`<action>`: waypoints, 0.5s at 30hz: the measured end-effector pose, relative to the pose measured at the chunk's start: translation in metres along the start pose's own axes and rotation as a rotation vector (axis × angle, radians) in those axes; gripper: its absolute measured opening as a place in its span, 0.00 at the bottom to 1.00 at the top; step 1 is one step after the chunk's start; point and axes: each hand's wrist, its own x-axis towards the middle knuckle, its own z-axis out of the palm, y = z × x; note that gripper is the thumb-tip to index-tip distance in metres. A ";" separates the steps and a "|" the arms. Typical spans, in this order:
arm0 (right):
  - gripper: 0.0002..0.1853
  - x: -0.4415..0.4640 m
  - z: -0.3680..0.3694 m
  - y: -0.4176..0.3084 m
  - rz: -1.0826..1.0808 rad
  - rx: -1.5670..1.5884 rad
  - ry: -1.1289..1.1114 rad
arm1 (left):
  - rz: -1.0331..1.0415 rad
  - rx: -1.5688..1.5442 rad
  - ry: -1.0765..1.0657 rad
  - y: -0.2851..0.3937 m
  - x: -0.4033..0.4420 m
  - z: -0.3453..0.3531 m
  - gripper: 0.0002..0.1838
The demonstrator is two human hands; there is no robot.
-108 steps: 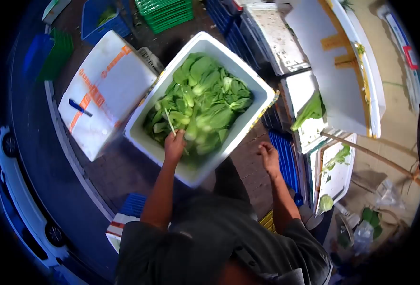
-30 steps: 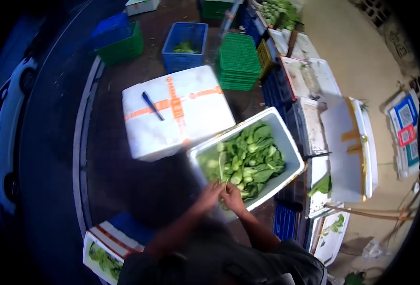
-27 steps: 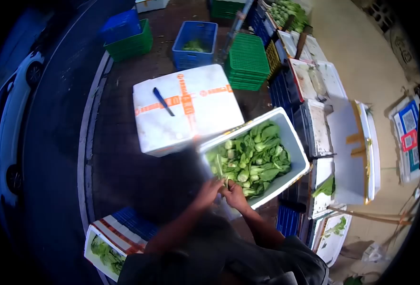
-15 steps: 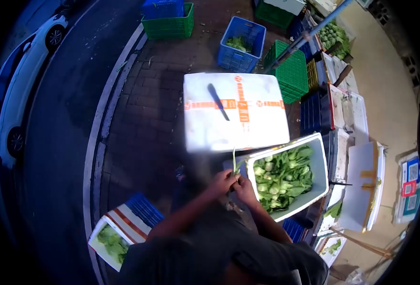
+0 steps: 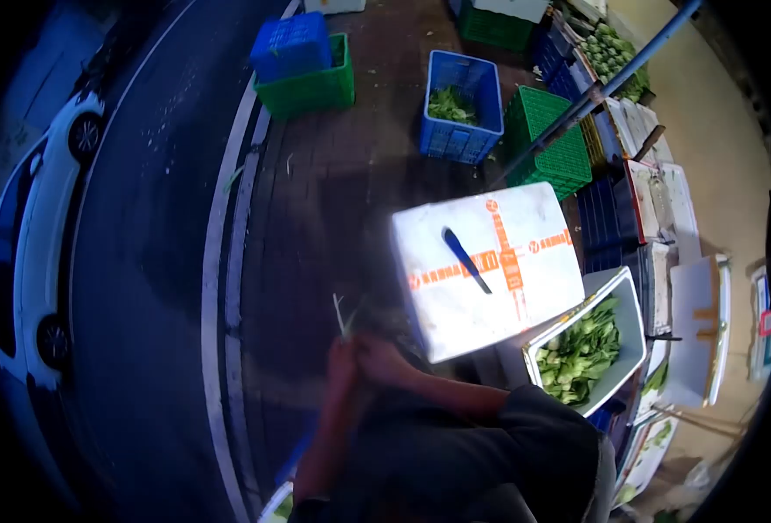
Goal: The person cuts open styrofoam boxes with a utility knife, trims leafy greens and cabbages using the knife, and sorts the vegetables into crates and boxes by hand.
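My left hand (image 5: 342,356) and my right hand (image 5: 384,360) are closed together in front of my body, over the dark paving. Thin pale-green stems (image 5: 343,315) stick up from between them. Motion blur hides the exact grip and the lower part of the stems. To the right, a closed white foam box (image 5: 438,318) with orange printed tape bears a knife (image 5: 466,260), lying flat and touched by neither hand. Beside that box, an open white foam box (image 5: 634,336) holds several leafy greens (image 5: 581,353).
A blue crate (image 5: 461,144) with some greens and upturned green crates (image 5: 547,144) stand ahead. Farther left, another blue crate (image 5: 291,48) sits in a green one (image 5: 307,91). A slanted pole (image 5: 616,83) crosses the right side. Left of the kerb (image 5: 214,340), a white car (image 5: 41,235) stands on the road.
Both hands have moved left, away from the open box of greens, with the thin stems still between them. My view has turned, so the boxes and knife appear farther right and lower.
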 end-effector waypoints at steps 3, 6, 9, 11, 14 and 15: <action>0.18 0.055 0.000 0.000 0.016 0.011 -0.062 | -0.043 0.053 -0.056 0.020 0.056 -0.026 0.11; 0.16 0.118 -0.002 0.019 0.084 -0.009 -0.080 | -0.069 0.056 -0.148 0.068 0.106 -0.017 0.09; 0.15 0.187 -0.003 0.051 -0.178 -0.238 0.072 | 0.043 0.352 -0.173 0.099 0.182 -0.006 0.07; 0.15 0.208 -0.019 0.006 0.037 -0.102 0.134 | -0.066 0.422 -0.181 0.127 0.203 0.003 0.05; 0.16 0.240 -0.051 -0.007 0.157 -0.110 0.209 | -0.145 0.111 -0.310 0.158 0.242 0.041 0.05; 0.17 0.249 -0.060 -0.014 0.151 -0.117 0.284 | -0.135 0.224 -0.311 0.170 0.259 0.055 0.05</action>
